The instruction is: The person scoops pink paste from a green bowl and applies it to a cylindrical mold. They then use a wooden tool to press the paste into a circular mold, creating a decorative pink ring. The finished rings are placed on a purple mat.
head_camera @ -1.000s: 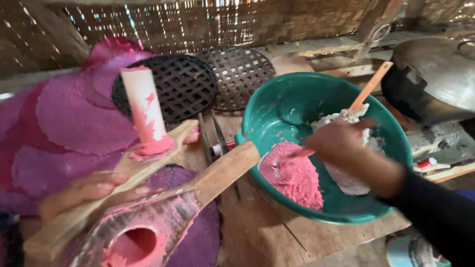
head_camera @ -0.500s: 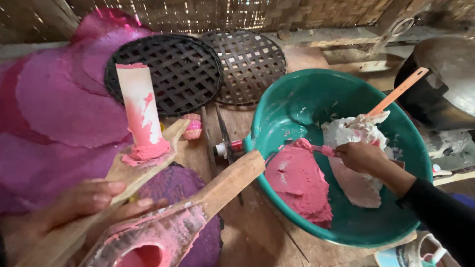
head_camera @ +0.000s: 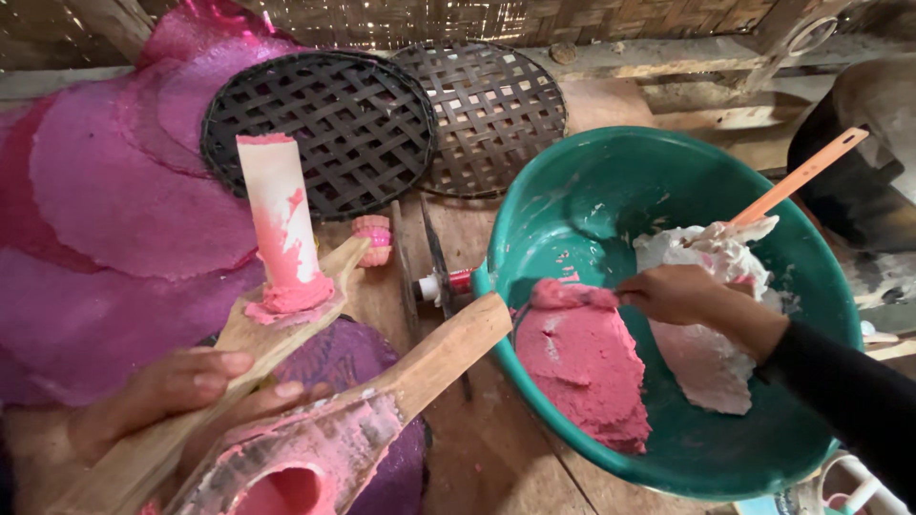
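A woven bamboo wall is running along the back, and below it a worn wooden table (head_camera: 496, 448) is carrying everything in view.

The right hand (head_camera: 682, 294) is reaching into the green bowl (head_camera: 611, 181), its fingers pinched together on a scoop of pink dough (head_camera: 563, 294) that is lifting off the larger pink dough mass (head_camera: 587, 367). Just behind the hand, white dough (head_camera: 711, 257) is lying against the far inner wall, with an orange spatula (head_camera: 801, 176) sticking out of it and leaning over the bowl's rim toward the upper right. The bowl's left half is showing bare green wall above the pink mass, the widest free space inside it. Its near rim is sitting close to the table's front edge.

The left hand (head_camera: 181, 396) is lying flat, fingers spread and curled over a wooden paddle (head_camera: 248, 362), holding nothing shut. A pink-smeared cylinder (head_camera: 280, 229) is standing upright on the paddle's far end. A second wooden handle (head_camera: 444, 348), caked in pink at its hollow lower end, is pointing up until it is touching the bowl's left rim, so the gap between bowl and left hand is crowded.

Further out, two round woven trays (head_camera: 382, 114) are overlapping near the wall, and purple flat discs (head_camera: 105, 200) are piling up along the left edge. A strip of bare wood is staying open between the trays and the bowl.
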